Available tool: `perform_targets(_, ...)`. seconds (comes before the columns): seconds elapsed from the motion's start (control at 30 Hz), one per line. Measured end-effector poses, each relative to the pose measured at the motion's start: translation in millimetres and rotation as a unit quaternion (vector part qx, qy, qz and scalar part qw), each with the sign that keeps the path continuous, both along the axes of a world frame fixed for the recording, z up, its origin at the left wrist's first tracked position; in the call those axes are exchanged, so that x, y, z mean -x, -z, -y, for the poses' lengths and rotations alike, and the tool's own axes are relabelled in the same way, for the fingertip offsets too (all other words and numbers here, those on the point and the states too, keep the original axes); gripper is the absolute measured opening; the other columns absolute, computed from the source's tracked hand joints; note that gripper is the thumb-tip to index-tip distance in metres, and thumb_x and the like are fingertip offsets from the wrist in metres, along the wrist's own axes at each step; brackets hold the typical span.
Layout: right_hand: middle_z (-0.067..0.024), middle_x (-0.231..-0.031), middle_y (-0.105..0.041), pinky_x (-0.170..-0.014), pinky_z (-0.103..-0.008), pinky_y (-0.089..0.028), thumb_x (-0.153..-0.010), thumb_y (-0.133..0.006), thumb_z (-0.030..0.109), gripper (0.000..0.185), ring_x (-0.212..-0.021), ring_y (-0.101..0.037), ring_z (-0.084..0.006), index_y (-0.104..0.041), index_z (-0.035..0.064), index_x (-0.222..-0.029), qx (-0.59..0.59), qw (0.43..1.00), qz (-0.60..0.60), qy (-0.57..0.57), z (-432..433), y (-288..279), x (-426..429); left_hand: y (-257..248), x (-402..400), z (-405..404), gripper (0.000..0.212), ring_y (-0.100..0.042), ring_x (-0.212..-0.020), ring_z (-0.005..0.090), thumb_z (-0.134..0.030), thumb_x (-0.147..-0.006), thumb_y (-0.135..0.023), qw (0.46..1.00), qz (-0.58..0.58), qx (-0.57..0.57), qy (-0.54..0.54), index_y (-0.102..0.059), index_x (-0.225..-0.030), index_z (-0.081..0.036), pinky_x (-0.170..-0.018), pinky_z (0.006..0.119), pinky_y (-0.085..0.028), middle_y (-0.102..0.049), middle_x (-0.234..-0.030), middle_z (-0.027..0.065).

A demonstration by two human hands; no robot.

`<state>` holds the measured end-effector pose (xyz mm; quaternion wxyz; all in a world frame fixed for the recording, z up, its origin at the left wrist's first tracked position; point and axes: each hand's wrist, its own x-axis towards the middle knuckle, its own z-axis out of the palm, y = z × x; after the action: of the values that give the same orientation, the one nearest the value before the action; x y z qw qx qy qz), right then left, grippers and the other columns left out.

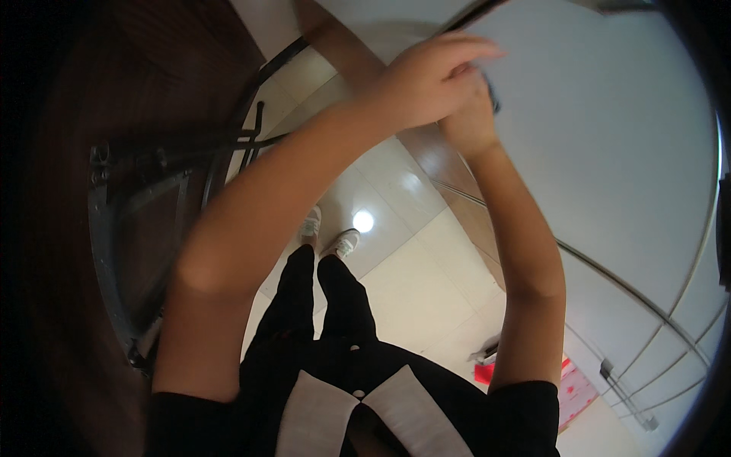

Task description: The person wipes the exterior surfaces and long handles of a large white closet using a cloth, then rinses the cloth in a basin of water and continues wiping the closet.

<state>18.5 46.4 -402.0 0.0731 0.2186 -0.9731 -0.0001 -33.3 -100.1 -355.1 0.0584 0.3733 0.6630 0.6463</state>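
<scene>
My left hand (437, 77) crosses over my right hand (469, 123), its fingers pointing to the upper right, and the two overlap. Both are slightly blurred. The right hand is curled, and the left hand covers part of it. A small dark object (493, 94) shows along the right hand's outer side; most of it is hidden and I cannot tell what it is or how it is held. Behind both hands rises a large white panel (599, 131) with a wood-coloured strip (437, 157) along its base.
To the left stand a dark wooden surface (148, 74) and a black metal frame (105, 245). My shoes (342, 244) rest on glossy floor tiles (422, 263). A pink and red patterned item (574, 394) lies at lower right, near a metal handle (628, 394) on the white panels.
</scene>
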Motion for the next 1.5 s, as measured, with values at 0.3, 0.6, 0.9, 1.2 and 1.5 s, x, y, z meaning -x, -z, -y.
perform_targets(0.3, -0.0046, -0.12, -0.054, -0.108, -0.0376, -0.026, -0.082, -0.053, 0.02, 0.031, -0.12, -0.041, -0.0225, -0.062, 0.0086, -0.109, -0.409, 0.895, 0.174, -0.045, -45, 127, -90, -29, 43, 5, 0.036, -0.057, -0.093, 0.0224, -0.003, -0.081, -0.045, 0.988, 0.059, 0.111, 0.084, -0.06, -0.112, -0.011, -0.08, 0.032, -0.046, -0.06, -0.107, 0.0096)
perform_targets(0.6, -0.0086, -0.125, -0.05, -0.106, -0.0425, -0.026, -0.082, -0.051, 0.018, 0.034, -0.122, -0.04, -0.0266, -0.059, 0.0088, -0.114, -0.175, 0.983, 0.024, 0.044, 0, 56, -20, -28, 43, 7, 0.039, -0.052, -0.116, 0.0215, -0.002, -0.083, -0.039, 0.992, 0.088, 0.043, 0.086, -0.06, -0.115, -0.008, -0.097, 0.032, -0.039, -0.059, -0.12, 0.0098)
perform_targets(0.9, -0.0068, -0.133, -0.046, -0.109, -0.0435, -0.023, -0.082, -0.053, 0.022, 0.036, -0.126, -0.037, -0.0256, -0.061, 0.0091, -0.115, 0.294, 0.942, 0.085, 0.135, 1, 191, -18, -25, 30, 6, 0.045, -0.047, -0.12, 0.0292, -0.005, -0.081, -0.041, 0.993, 0.062, 0.06, 0.083, -0.055, -0.124, -0.009, -0.099, 0.034, -0.04, -0.051, -0.129, 0.0152)
perform_targets(1.2, -0.0061, -0.117, -0.053, -0.104, -0.04, -0.031, -0.079, -0.056, 0.018, 0.029, -0.116, -0.045, -0.0244, -0.064, 0.0128, -0.106, -0.184, 0.983, -0.014, 0.001, -6, -42, -24, -38, 28, 12, 0.047, -0.051, -0.116, 0.0206, -0.005, -0.083, -0.042, 0.971, 0.2, 0.049, 0.119, -0.051, -0.129, -0.01, -0.099, 0.029, -0.039, -0.054, -0.128, 0.0119)
perform_targets(1.5, -0.005, -0.112, -0.057, -0.108, -0.0385, -0.026, -0.082, -0.052, 0.018, 0.024, -0.117, -0.043, -0.0232, -0.065, 0.0111, -0.1, -0.265, 0.943, 0.199, 0.022, -56, 96, -107, -56, 15, 5, 0.044, -0.051, -0.114, 0.0222, -0.006, -0.082, -0.044, 0.982, 0.139, 0.117, 0.056, -0.055, -0.125, -0.01, -0.097, 0.03, -0.04, -0.053, -0.128, 0.0103)
